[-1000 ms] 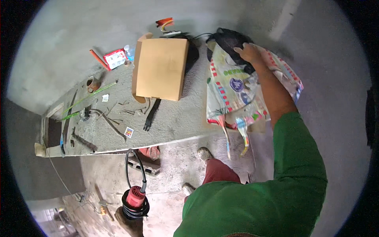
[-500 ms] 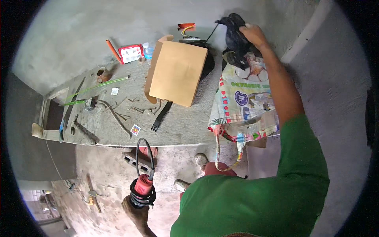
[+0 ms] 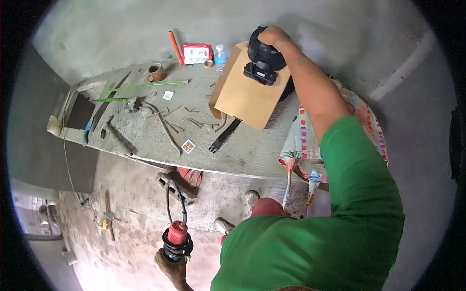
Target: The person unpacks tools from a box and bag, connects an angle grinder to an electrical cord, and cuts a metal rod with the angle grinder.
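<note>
My left hand (image 3: 170,266), low in the view, is closed around a red and black corded power tool (image 3: 177,234), its black cord wound about the body and looping upward. High over the ledge, my right hand (image 3: 273,36) grips a black soft-looking bundle (image 3: 265,54). A boxy black piece (image 3: 260,72) with a small white label hangs at its lower end. Beneath it lies a tan cardboard box (image 3: 247,106), partly covered by the bundle. To the right stands a printed shopping bag (image 3: 297,138), half hidden behind my right arm. What the bundle is, I cannot make out.
On the concrete ledge (image 3: 233,162) are a brown mug (image 3: 156,72), a red-white packet (image 3: 196,54), a water bottle (image 3: 220,56), twigs, and a black strap with a buckle (image 3: 224,136). A hollow block (image 3: 170,186) and a tool (image 3: 108,215) lie on the floor below.
My right hand has carried the black bundle leftward from above the shopping bag to over the cardboard box. The ledge appears shifted rightward in view. My left hand still holds the power tool.
</note>
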The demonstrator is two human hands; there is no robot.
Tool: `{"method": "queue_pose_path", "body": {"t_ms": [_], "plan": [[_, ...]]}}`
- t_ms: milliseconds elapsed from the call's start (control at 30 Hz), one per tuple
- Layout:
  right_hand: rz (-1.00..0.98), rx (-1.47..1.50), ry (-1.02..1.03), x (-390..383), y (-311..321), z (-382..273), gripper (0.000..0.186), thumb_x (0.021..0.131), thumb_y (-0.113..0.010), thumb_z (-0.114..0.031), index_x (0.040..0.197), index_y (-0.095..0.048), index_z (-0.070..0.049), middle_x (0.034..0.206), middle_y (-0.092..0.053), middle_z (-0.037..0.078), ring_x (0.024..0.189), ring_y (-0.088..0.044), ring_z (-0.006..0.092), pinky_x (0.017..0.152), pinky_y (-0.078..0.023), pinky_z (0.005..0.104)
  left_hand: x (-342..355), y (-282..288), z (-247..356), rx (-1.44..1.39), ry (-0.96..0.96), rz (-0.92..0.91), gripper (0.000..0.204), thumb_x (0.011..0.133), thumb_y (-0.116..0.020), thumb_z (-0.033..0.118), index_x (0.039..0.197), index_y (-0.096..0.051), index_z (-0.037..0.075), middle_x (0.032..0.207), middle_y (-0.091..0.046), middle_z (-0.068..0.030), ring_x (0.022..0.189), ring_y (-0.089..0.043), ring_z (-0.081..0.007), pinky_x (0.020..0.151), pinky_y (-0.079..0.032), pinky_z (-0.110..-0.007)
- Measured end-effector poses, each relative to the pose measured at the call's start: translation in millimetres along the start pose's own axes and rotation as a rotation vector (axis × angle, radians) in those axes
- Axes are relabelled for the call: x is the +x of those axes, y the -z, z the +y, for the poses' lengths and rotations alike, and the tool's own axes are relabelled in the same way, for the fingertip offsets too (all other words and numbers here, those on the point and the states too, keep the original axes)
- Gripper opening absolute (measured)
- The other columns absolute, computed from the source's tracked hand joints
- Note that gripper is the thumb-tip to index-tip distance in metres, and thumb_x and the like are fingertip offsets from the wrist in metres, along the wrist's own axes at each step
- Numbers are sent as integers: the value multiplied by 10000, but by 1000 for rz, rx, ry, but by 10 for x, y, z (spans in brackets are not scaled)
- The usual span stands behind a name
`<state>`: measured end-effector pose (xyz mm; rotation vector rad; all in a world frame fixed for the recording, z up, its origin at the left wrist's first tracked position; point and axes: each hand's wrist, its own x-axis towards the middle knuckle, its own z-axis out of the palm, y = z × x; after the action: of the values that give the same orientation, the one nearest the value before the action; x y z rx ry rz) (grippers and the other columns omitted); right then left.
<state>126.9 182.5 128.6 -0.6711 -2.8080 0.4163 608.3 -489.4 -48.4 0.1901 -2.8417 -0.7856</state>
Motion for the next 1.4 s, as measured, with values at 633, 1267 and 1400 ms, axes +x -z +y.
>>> {"method": "queue_pose_path", "body": {"t_ms": [633,1267,1400], "plan": [[313,65,60,-1120,-86,-289,648,971,-504,-574,1207,-689,0,1250,-675,236,1180,-634,399,1022,-474,468,222,564,-900,-14,-133,-37,551,653,-809,210,1093,-553,-1,969,-593,-170,917,-557,-407,837,-445,-512],[-1747,667,1063,-7220,-2112,-5023,973,757,-849,-517,1470,-436,0,1257,-649,155,1144,-615,214,1009,-483,359,645,2715,-2376,525,-601,-86,319,774,-646,80,1092,-634,106,1034,-622,-32,1058,-595,-217,1160,-309,-573],[-1871,984,845,-7782,-2228,-5512,873,744,-863,-396,1391,-470,38,1215,-625,124,1092,-615,187,988,-499,328,599,3217,-2779,646,-504,-238,310,808,-614,82,1116,-647,102,1100,-641,-15,1166,-585,-203,1240,-125,-655]]}}
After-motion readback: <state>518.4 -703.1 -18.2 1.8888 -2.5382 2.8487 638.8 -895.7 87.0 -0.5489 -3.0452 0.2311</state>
